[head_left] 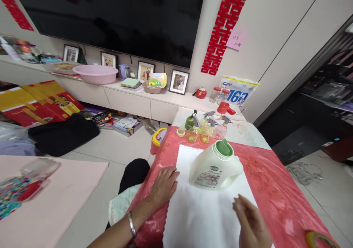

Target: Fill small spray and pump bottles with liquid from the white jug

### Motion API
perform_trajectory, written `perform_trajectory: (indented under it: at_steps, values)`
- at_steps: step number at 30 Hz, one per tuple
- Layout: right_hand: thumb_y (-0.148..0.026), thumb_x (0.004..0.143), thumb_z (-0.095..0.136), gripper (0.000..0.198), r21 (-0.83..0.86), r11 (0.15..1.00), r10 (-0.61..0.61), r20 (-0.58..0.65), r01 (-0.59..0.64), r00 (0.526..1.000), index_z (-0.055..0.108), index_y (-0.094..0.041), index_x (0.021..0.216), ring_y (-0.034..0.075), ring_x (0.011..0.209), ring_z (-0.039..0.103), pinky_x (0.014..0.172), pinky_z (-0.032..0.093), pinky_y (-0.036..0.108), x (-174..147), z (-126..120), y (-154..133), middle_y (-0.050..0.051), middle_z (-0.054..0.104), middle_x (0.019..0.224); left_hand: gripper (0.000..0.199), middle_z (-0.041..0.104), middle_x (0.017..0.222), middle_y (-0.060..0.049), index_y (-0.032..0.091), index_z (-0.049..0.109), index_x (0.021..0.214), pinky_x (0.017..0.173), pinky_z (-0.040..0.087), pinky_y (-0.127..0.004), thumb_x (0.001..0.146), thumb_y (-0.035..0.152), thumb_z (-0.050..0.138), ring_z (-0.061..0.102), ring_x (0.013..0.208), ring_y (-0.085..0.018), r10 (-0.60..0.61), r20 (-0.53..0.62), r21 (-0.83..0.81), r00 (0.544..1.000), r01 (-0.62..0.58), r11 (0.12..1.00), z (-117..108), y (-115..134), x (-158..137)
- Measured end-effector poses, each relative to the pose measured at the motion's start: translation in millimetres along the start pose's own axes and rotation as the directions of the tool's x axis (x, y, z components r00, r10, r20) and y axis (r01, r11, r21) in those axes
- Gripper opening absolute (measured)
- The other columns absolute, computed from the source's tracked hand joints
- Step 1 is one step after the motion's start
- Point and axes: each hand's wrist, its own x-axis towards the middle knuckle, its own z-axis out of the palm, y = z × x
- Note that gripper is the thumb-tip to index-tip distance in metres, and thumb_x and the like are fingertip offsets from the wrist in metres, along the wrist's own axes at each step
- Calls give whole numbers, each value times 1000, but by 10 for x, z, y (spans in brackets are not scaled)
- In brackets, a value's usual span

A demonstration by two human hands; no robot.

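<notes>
While my left hand (163, 184) lies flat and slack on the left edge of the white cloth (204, 211), grasping nothing, the jug (214, 166) stands upright mid-cloth, toward the worktop's (278, 200) far edge. My right hand (252, 224) hovers loose and empty near the cloth's right edge, just short of the jug. I judge a tug on the cloth could tip the jug, top-heavy with its green cap, back into the spray bottles (205, 130) clustered at the far edge. The tape roll (320, 239) sits at the near right corner, easily knocked off.
</notes>
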Motion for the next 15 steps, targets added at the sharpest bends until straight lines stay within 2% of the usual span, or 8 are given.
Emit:
perform_trajectory:
  at_steps: [1,3,5,6,8,10,13,15]
  values:
    - [-66,79,80,70,-45,999,-29,-17,29,999,66,-11,121,21,106,62,91,57,22,164,-39,-44,11,61,119,31,66,120,-11,18,62,120,98,52,-47,92,11,50,60,111,-26,-2,2,-2,1000,2,1000,0,-2,1]
    - [-62,76,81,74,-54,991,-122,45,124,992,63,-12,127,22,110,61,91,56,22,509,-66,-105,10,58,127,31,66,121,-11,19,62,120,98,52,-47,93,12,49,60,111,-27,-2,1,1,1000,2,1000,-1,-8,2]
    - [-58,77,79,76,-9,978,-202,184,207,962,59,-14,135,22,122,56,98,53,23,831,-20,-131,10,50,139,31,66,121,-11,19,62,121,98,52,-47,94,14,48,60,111,-27,9,-4,3,1000,-9,1000,-2,-19,1]
    - [-56,77,78,75,0,979,-197,253,204,947,59,-15,137,22,124,55,99,53,24,971,24,-133,9,50,139,31,66,121,-11,19,62,122,98,52,-47,95,14,48,61,111,-27,16,-8,4,1000,-16,1000,-2,-26,0]
    - [-51,74,79,70,5,983,-174,367,185,914,63,-15,131,23,118,57,96,54,24,1192,133,-115,10,55,132,31,66,121,-11,20,62,122,97,51,-46,95,15,48,61,111,-27,27,-16,6,1000,-27,1000,0,-40,-1]
    - [-47,70,79,62,11,987,-152,425,162,892,68,-12,119,22,103,62,85,55,24,1331,248,-65,10,61,118,31,66,120,-10,20,62,122,96,51,-45,95,16,48,61,110,-26,31,-24,8,999,-31,1000,6,-51,-2]
    - [-46,68,72,53,48,987,-157,407,150,900,70,-10,106,19,86,61,72,53,22,1406,374,66,10,64,103,30,66,121,-10,21,62,122,97,51,-45,96,18,47,61,111,-26,30,-26,9,999,-29,1000,15,-55,-2]
    - [-47,68,69,51,75,984,-176,333,160,926,69,-10,104,18,85,60,72,52,21,1410,390,169,9,63,101,31,66,122,-10,20,63,122,97,50,-45,97,18,46,61,111,-26,29,-21,10,999,-29,1000,17,-50,-4]
